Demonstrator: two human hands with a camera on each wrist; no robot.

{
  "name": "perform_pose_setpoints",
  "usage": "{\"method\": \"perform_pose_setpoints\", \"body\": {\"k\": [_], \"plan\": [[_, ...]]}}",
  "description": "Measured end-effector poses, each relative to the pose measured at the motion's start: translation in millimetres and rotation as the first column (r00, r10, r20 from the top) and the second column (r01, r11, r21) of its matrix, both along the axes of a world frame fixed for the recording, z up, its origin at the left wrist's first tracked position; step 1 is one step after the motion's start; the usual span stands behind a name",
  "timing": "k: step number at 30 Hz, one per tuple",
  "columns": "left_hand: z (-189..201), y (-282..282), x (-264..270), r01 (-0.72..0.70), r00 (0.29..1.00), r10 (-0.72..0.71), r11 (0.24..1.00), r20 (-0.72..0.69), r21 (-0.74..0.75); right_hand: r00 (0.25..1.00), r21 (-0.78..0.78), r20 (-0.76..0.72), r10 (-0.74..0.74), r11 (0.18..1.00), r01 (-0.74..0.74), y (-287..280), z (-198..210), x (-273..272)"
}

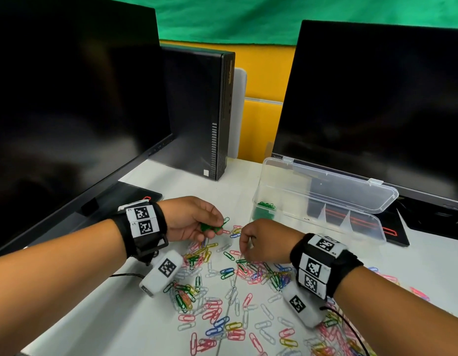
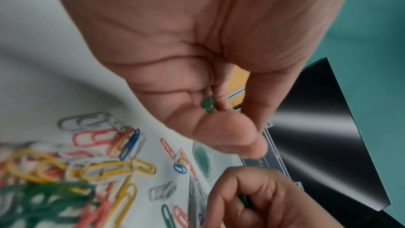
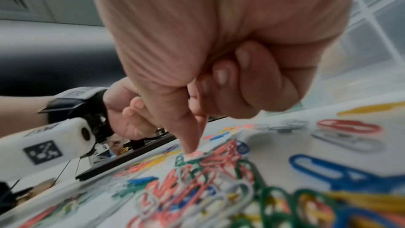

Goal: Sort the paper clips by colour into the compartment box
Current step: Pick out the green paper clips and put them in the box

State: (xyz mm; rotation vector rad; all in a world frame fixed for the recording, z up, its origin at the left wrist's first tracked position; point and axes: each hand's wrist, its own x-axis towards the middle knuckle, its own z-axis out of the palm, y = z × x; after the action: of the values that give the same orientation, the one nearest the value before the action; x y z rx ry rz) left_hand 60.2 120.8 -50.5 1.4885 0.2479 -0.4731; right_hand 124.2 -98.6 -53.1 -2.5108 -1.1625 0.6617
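Note:
Several paper clips [image 1: 222, 299] in pink, white, blue, yellow and green lie scattered over the white table. The clear compartment box [image 1: 351, 227] stands open at the right rear, with green clips [image 1: 266, 206] in its leftmost compartment. My left hand [image 1: 220, 222] hovers left of the box and pinches a small bunch of green clips [image 1: 212, 228], also visible against the palm [image 2: 208, 104]. My right hand [image 1: 244, 253] is curled, its fingertips [image 3: 192, 148] down on the pile, pinching a green clip [image 2: 244, 200]. The other box compartments look bare.
Two dark monitors [image 1: 68, 111] [image 1: 376, 111] stand at left and right, with a black desktop PC [image 1: 197, 111] between them. The box lid [image 1: 330, 186] leans open toward the right monitor. A black monitor base [image 1: 135, 194] lies behind my left wrist.

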Motion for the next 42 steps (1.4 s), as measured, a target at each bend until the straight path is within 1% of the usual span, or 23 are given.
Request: {"method": "perform_pose_setpoints", "body": {"k": [2,4,8,11,15,18,21,24,27,29,30,31,32,33,34,35,36,37,38,39,40,42], "plan": [[2,-2,3,-0.026,1.0,0.026,0.999,-0.002,-0.021,0.999,-0.008,0.018,0.032,0.999,-0.031,3,0,-3],[5,-3,7,-0.044,0.999,0.044,0.998,0.005,-0.038,0.996,-0.044,0.07,0.049,0.998,-0.046,5,0,-5],[15,-7,19,-0.042,0.997,0.044,0.999,0.059,-0.029,0.985,-0.091,0.17,0.042,0.995,-0.027,6,1,-10],[24,-13,31,-0.041,0.995,0.041,0.999,0.087,-0.001,0.982,-0.091,0.175,0.065,0.995,-0.05,5,1,-11],[37,-32,53,-0.058,0.993,0.049,0.995,0.103,0.085,0.985,-0.097,0.156,0.071,0.994,-0.056,2,2,-13],[44,-48,75,-0.067,0.99,0.041,0.978,0.132,0.197,0.986,-0.11,0.146,0.081,0.992,-0.065,0,2,-14],[49,-65,95,-0.068,0.986,0.017,0.949,0.167,0.306,0.985,-0.071,0.141,0.098,0.994,-0.089,-1,2,-16],[53,-78,110,-0.059,0.99,0.008,0.927,0.14,0.37,0.986,-0.05,0.124,0.115,0.993,-0.109,3,-2,-17],[58,-84,116,-0.02,0.99,-0.046,0.892,0.133,0.452,0.984,-0.075,0.14,0.113,0.992,-0.104,7,-10,-18],[60,-83,114,0.006,0.987,-0.083,0.877,0.14,0.48,0.984,-0.085,0.133,0.115,0.991,-0.104,8,-10,-18],[61,-81,111,0.016,0.981,-0.113,0.858,0.159,0.513,0.986,-0.079,0.123,0.112,0.992,-0.103,7,-9,-17],[62,-79,107,0.016,0.967,-0.161,0.813,0.198,0.582,0.99,-0.059,0.094,0.102,0.994,-0.097,6,-7,-16],[63,-75,102,0.008,0.943,-0.228,0.743,0.241,0.669,0.997,-0.014,0.026,0.068,0.998,-0.067,4,-5,-12],[63,-70,96,-0.009,0.911,-0.305,0.656,0.276,0.755,0.996,0.06,-0.092,0.003,0.998,0.003,1,-2,-7],[62,-65,88,-0.03,0.877,-0.385,0.556,0.289,0.831,0.964,0.146,-0.256,-0.074,0.983,0.115,-2,1,-2],[60,-61,79,-0.046,0.847,-0.457,0.447,0.272,0.893,0.886,0.223,-0.444,-0.134,0.941,0.254,-7,4,4],[57,-55,71,-0.052,0.828,-0.509,0.35,0.236,0.935,0.766,0.271,-0.624,-0.153,0.878,0.395,-12,7,10],[52,-50,62,-0.045,0.821,-0.536,0.282,0.196,0.958,0.631,0.283,-0.764,-0.137,0.808,0.518,-16,9,17],[46,-46,54,-0.026,0.819,-0.551,0.242,0.16,0.97,0.518,0.272,-0.849,-0.107,0.751,0.602,-21,11,23],[39,-42,48,0.003,0.82,-0.558,0.224,0.126,0.975,0.442,0.255,-0.893,-0.082,0.718,0.648,-24,12,28],[34,-38,41,0.037,0.823,-0.559,0.226,0.098,0.973,0.395,0.24,-0.917,-0.061,0.705,0.667,-26,13,32],[25,-34,32,0.111,0.831,-0.554,0.25,0.048,0.962,0.341,0.211,-0.939,-0.053,0.693,0.69,-27,15,38]]}}
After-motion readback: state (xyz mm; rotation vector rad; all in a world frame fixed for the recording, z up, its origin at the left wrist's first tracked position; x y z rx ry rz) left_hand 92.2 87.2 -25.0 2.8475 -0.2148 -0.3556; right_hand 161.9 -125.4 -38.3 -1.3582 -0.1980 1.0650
